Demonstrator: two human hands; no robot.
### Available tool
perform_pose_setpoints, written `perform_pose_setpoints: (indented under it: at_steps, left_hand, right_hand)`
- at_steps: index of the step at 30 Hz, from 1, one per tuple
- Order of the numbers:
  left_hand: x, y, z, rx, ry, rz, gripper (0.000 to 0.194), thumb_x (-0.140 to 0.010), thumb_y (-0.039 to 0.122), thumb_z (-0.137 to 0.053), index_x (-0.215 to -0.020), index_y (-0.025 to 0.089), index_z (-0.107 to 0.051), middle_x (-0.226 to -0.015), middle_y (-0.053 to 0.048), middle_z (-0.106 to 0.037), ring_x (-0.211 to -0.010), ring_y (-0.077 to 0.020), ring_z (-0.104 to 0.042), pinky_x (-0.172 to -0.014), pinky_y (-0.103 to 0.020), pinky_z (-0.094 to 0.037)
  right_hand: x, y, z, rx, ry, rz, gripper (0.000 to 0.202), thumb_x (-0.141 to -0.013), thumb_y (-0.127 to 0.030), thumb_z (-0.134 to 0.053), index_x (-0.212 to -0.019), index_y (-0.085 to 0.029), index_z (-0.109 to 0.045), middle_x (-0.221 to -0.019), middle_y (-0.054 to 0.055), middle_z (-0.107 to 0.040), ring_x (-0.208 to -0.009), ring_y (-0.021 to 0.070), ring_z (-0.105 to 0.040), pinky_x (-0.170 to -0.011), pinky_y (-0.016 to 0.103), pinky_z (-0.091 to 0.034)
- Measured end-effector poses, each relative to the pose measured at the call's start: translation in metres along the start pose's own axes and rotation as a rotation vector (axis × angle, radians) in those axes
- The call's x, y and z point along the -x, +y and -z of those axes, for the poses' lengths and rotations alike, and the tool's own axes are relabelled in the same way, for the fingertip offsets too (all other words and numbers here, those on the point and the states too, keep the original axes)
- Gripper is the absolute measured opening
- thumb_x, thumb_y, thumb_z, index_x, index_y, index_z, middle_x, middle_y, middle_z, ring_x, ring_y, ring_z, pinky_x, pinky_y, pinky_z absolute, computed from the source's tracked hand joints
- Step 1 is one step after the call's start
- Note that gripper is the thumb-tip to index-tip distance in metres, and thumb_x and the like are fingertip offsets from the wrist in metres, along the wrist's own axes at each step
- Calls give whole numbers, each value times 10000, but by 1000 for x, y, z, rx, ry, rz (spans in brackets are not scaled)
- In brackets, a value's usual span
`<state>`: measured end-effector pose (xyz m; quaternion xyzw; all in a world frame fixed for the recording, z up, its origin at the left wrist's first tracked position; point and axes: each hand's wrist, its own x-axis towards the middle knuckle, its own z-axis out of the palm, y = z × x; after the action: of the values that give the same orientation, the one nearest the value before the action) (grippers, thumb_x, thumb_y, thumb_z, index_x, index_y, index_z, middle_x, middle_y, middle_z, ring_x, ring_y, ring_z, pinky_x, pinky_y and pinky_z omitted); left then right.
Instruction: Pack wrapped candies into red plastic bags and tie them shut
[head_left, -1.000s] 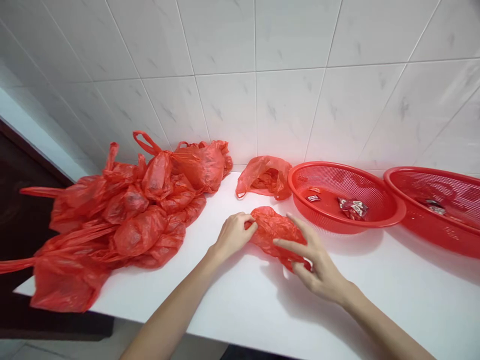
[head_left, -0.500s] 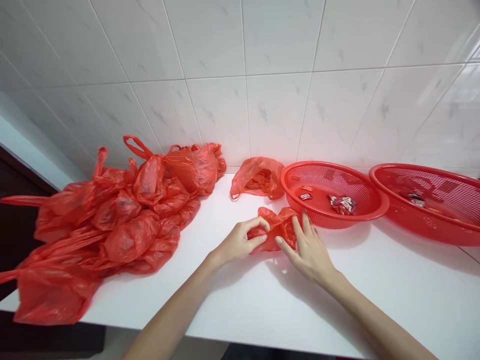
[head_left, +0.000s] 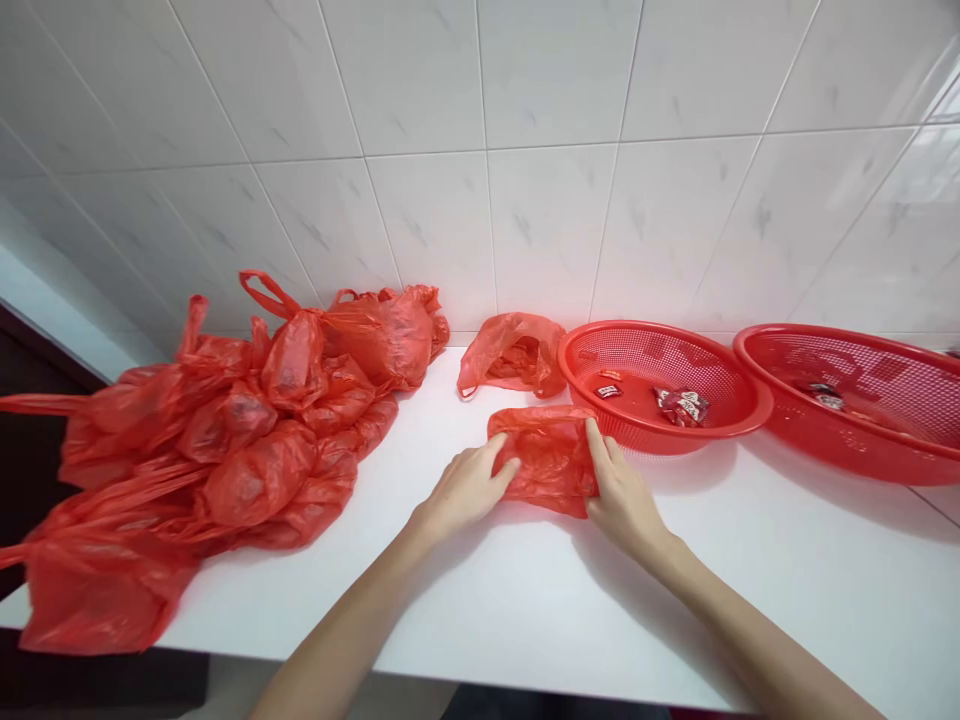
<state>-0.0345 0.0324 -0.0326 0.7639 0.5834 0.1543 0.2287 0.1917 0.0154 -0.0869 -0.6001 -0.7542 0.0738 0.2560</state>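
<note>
Between my two hands a thin red plastic bag (head_left: 551,460) is spread wide at its mouth, low over the white table. My left hand (head_left: 472,485) grips its left side, with the thumb on the near side and the other fingers partly hidden by the film. On the right side, my right hand (head_left: 622,490) holds the bag's edge, fingers reaching along it and partly inside. Just beyond the right hand stands a red mesh basket (head_left: 667,432) with several small wrapped packets (head_left: 682,405) in it.
A heap of filled, knotted red bags (head_left: 255,470) covers the left of the white table (head_left: 480,620). Another crumpled red bag (head_left: 517,350) lies by the tiled wall (head_left: 555,230). A second red basket (head_left: 862,440) with a few packets stands far right.
The bag, crumpled half a second ago, is now stretched wide with its mouth opened. My right hand has gone from spread fingers over it to gripping its right edge.
</note>
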Motion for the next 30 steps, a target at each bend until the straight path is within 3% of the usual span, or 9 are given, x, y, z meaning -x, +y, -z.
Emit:
perform_pose_setpoints:
  at_steps: [2,5,10,13,17,21,23,26,30]
  left_hand:
    - [1,3,6,-142,67,108,379,-950,387,-508,-1286,225,-572,-1022,-95,-748,-949,-301,-720,-802,-371,-522]
    - [2,2,17,-282,148,202,491,-870,221,-563,-1358,221,-505,-985,-86,-707,-943,-302,-709,-780,-360,-521]
    - [-2,-19,23,-158,223,111,706,-722,-18,-495,-1371,253,-548,-1338,-105,-561,-1169,-253,-648,-939,-343,-542]
    - [-7,-27,18,16,226,-59,712,-667,-74,-444,-1284,230,-627,-1408,-71,-547,-1298,-207,-577,-1097,-307,-471]
    - [-9,-24,13,82,222,-86,602,-718,-19,-469,-1247,191,-666,-1270,-84,-653,-1218,-233,-628,-1108,-356,-472]
    - [-8,-16,8,30,192,-51,463,-789,116,-576,-1233,183,-688,-1209,-105,-649,-1125,-266,-658,-1035,-382,-514]
    - [-7,-14,3,-11,155,-25,429,-818,224,-631,-1243,189,-683,-1171,-111,-631,-1055,-277,-670,-965,-395,-541]
    - [-5,-13,-4,-69,65,-18,486,-823,271,-661,-1305,209,-637,-1141,-108,-602,-1033,-287,-665,-893,-381,-545]
    - [-2,-12,-3,-152,-78,-16,562,-751,37,-545,-1280,217,-612,-1139,-101,-587,-1029,-270,-664,-861,-346,-520]
  right_hand:
    - [2,-2,2,-151,-17,54,1073,-699,-19,-509,-1647,-188,-35,-1473,256,-498,-1052,352,-679,-762,449,-589]
    - [7,-7,9,-517,-85,120,1067,-747,-99,-569,-1648,-210,-8,-1460,192,-551,-1172,325,-646,-890,450,-575]
    - [8,-4,17,-877,-118,-24,996,-707,-144,-608,-1626,-253,-240,-1575,131,-447,-1335,310,-549,-969,425,-550]
    - [3,7,20,-761,-81,-39,976,-702,-160,-604,-1616,-245,-272,-1585,147,-428,-1376,334,-508,-1041,488,-504]
    - [2,11,31,-420,-6,74,914,-740,-189,-620,-1598,-244,-310,-1537,161,-459,-1412,339,-463,-1123,537,-430]
    - [9,-5,43,-167,207,290,805,-839,-160,-563,-1592,-291,-311,-1629,135,-334,-1489,344,-350,-1137,574,-406]
    - [11,-14,46,-63,248,471,748,-883,-98,-491,-1585,-304,-332,-1605,126,-397,-1466,326,-392,-1131,562,-408]
    - [10,-24,43,66,107,671,585,-944,-57,-408,-1490,-249,-497,-1382,129,-643,-1278,285,-590,-1119,535,-399]
    - [4,-22,34,247,-193,476,348,-1003,-98,-395,-1138,-160,-710,-811,84,-760,-743,234,-703,-895,455,-475]
